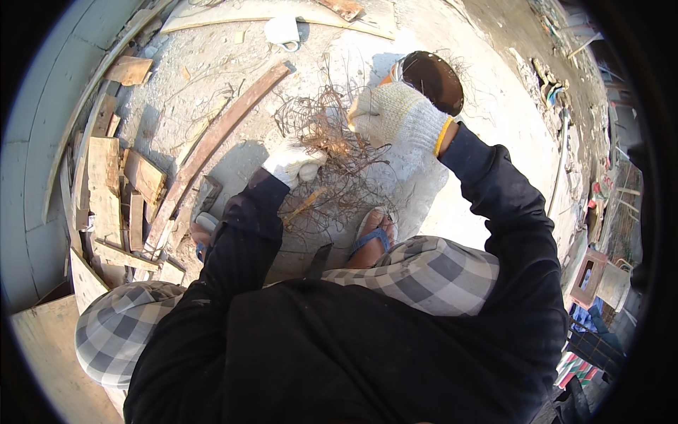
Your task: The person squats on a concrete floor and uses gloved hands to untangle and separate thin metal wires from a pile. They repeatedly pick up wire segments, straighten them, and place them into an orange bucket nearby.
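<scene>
A loose tangle of thin rusty wire (pixel 339 191) spreads over the ground in front of my feet. My left hand (pixel 298 162), in a white knitted glove, is closed on a bunch of it. Just up and to the right, my right hand (pixel 402 116), in a similar glove with a yellow cuff, is curled shut beside the wire's upper edge. What its fingers hold, if anything, is hidden. Behind that hand lies an orange-brown can (pixel 432 79) with a dark inside, and a few fine wires show at its rim.
A long reddish wooden strip (pixel 212 145) runs diagonally at the left, near several boards and offcuts (pixel 106 184). A white mug (pixel 282 32) rests at the far side, close to a long pale plank (pixel 233 15). My sandalled foot (pixel 372 237) is just below the wire.
</scene>
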`<state>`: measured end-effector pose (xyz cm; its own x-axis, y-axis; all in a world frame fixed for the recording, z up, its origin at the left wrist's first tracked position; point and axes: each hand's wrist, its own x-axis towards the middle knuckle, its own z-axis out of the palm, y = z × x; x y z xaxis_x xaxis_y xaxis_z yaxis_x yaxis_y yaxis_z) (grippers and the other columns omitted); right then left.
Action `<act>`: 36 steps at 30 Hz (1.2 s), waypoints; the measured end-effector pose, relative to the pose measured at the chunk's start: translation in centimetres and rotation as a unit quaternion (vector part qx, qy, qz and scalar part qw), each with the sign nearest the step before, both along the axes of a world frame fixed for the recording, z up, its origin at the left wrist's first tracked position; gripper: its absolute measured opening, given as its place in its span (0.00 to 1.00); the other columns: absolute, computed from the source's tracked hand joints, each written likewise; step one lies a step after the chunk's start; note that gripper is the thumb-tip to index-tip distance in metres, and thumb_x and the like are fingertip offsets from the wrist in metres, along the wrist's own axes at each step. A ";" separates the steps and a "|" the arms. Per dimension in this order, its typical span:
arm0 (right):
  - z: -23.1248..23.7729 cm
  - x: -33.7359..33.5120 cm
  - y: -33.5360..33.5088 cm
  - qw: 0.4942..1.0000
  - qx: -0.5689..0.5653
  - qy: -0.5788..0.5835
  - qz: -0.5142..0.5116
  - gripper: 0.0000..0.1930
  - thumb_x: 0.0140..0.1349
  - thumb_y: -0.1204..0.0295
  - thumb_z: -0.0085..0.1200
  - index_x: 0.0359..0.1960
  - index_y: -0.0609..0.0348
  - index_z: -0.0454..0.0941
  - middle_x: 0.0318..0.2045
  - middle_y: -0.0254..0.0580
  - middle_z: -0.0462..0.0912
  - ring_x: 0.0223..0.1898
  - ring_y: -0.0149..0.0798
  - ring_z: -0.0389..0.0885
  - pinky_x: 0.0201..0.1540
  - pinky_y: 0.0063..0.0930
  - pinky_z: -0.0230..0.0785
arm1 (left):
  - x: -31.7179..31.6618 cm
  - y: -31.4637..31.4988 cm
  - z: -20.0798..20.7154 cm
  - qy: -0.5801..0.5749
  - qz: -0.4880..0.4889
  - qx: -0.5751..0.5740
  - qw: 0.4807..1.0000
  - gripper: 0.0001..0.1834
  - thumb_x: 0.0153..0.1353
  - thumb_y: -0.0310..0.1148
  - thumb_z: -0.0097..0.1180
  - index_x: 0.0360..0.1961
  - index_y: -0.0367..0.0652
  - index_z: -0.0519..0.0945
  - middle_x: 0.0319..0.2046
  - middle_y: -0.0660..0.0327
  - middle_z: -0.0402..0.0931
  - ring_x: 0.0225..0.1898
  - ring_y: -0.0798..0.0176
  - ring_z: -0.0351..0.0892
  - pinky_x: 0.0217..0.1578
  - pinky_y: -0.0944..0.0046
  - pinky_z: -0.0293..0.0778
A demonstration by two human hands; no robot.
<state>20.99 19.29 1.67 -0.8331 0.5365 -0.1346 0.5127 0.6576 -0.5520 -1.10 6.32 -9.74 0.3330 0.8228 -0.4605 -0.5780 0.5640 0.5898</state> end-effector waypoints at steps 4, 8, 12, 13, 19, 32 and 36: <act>-0.5 -1.0 1.0 0.992 0.037 -0.107 0.051 0.18 0.63 0.54 0.54 0.32 0.55 0.86 0.31 0.49 0.86 0.33 0.52 0.85 0.39 0.43 0.77 | 0.0 -0.1 -1.0 0.010 -0.016 0.027 0.999 0.16 0.58 0.21 0.65 0.47 0.41 0.77 0.22 0.65 0.74 0.13 0.74 0.61 0.14 0.70 0.54; -2.1 -1.8 0.5 0.986 0.124 -0.078 0.082 0.22 0.62 0.51 0.53 0.31 0.59 0.86 0.31 0.51 0.86 0.34 0.54 0.85 0.41 0.45 0.78 | -0.2 -0.6 -1.9 0.007 -0.020 -0.062 0.998 0.09 0.61 0.21 0.61 0.42 0.38 0.78 0.20 0.64 0.72 0.14 0.74 0.60 0.15 0.70 0.53; -2.6 -1.2 1.2 0.983 0.144 -0.105 -0.034 0.23 0.62 0.52 0.51 0.33 0.61 0.86 0.32 0.56 0.85 0.38 0.56 0.85 0.44 0.47 0.78 | -1.2 -0.8 -1.0 -0.033 -0.051 0.025 0.998 0.09 0.60 0.19 0.59 0.27 0.41 0.74 0.17 0.69 0.65 0.15 0.74 0.57 0.18 0.69 0.52; -2.6 -0.9 1.6 0.979 0.143 -0.119 -0.085 0.22 0.62 0.52 0.51 0.33 0.61 0.86 0.32 0.56 0.85 0.39 0.56 0.85 0.45 0.48 0.77 | -1.6 -0.6 -0.7 0.003 -0.067 0.017 0.998 0.08 0.61 0.20 0.60 0.28 0.41 0.74 0.17 0.67 0.66 0.15 0.73 0.59 0.18 0.69 0.52; -1.7 1.7 2.2 0.989 0.081 -0.084 -0.089 0.22 0.64 0.52 0.52 0.32 0.60 0.85 0.31 0.49 0.87 0.33 0.54 0.85 0.42 0.44 0.77 | -3.4 0.3 -0.2 -0.133 -0.130 0.077 0.980 0.08 0.67 0.34 0.57 0.39 0.40 0.75 0.16 0.68 0.63 0.16 0.73 0.57 0.19 0.70 0.52; -0.5 1.8 1.3 0.993 -0.054 0.091 0.050 0.12 0.64 0.65 0.61 0.30 0.63 0.83 0.22 0.39 0.84 0.19 0.28 0.77 0.23 0.27 0.70 | -3.1 0.0 -1.7 -0.145 -0.134 0.069 0.978 0.20 0.67 0.35 0.56 0.57 0.37 0.72 0.16 0.66 0.63 0.14 0.73 0.57 0.17 0.69 0.52; -2.2 2.1 2.1 0.917 -0.388 0.043 -0.082 0.11 0.65 0.66 0.57 0.33 0.63 0.81 0.22 0.39 0.85 0.16 0.27 0.77 0.18 0.23 0.67 | -3.1 -0.1 -1.1 -0.107 -0.127 0.078 0.983 0.20 0.67 0.34 0.55 0.57 0.36 0.72 0.15 0.66 0.62 0.14 0.72 0.57 0.17 0.68 0.52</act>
<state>23.10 21.42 -0.50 -0.7757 0.4256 -0.4660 0.5020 -0.0315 -0.8643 -4.19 6.27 -10.87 0.6116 0.7564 -0.2321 -0.5507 0.6176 0.5616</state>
